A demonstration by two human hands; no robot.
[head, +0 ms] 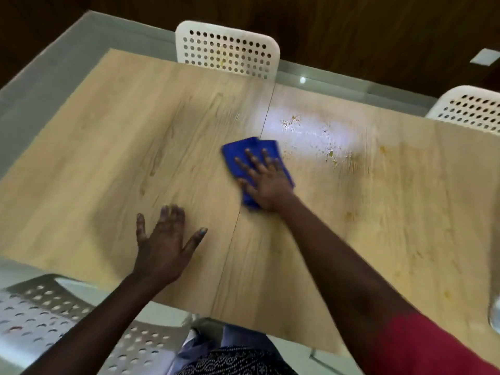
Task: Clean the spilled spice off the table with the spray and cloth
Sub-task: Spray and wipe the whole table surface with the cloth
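Note:
A folded blue cloth (243,155) lies flat on the light wooden table (135,131) near its centre seam. My right hand (266,182) presses on top of the cloth with fingers spread. My left hand (165,244) rests flat on the table to the near left, fingers apart, holding nothing. Yellow spice specks and wet smears (324,139) cover the table to the right of the cloth, under a bright glare. A blurred object at the far right edge (495,293) may be the spray bottle; I cannot tell.
A white perforated chair (227,50) stands at the table's far side, another (470,109) at the far right. A grey perforated chair (40,315) is at the near left. Fainter yellow stains (349,215) dot the right half of the table.

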